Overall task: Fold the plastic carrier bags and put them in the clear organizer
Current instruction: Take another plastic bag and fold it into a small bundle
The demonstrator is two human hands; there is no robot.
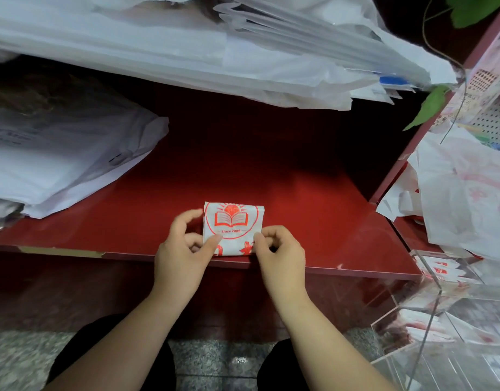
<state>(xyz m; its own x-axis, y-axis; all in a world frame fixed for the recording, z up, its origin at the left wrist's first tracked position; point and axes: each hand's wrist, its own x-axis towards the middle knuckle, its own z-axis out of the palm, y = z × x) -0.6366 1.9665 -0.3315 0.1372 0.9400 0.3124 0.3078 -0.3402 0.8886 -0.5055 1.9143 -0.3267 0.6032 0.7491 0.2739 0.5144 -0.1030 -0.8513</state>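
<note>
A white carrier bag [234,221] with a red book logo lies folded into a small square near the front edge of the red shelf [299,198]. My left hand [184,244] pinches its left side, thumb on top of the lower left corner. My right hand [280,249] pinches the lower right corner with curled fingers. The clear organizer [446,320] stands at the lower right and holds several folded bags with red print.
Stacks of white plastic bags [186,52] fill the shelf above. More packed bags [60,165] lie at the left of the red shelf. Loose crumpled bags [463,198] pile up at the right. Green leaves [429,105] hang at the upper right.
</note>
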